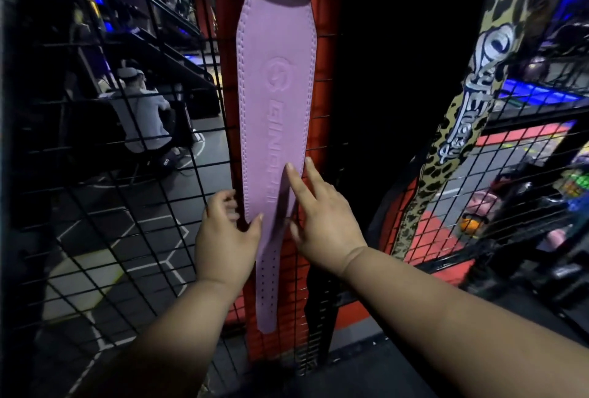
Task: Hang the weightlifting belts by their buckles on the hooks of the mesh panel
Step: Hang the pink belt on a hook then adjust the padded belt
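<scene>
A lilac weightlifting belt (276, 88) hangs straight down the black mesh panel (143, 193); its buckle and the hook lie above the frame's top edge. My left hand (227, 235) is at the belt's left edge, thumb on its face and fingers loosely curled beside it. My right hand (322, 216) lies against the belt's right side, with two straight fingers pointing up along it. A leopard-print belt (459, 117) hangs on the mesh to the right, its top also hidden.
A red post (322, 129) stands behind the lilac belt. Through the mesh, a person (143, 117) crouches on the gym floor at left, near a dark staircase (165, 47). Coloured gear sits behind the mesh at right.
</scene>
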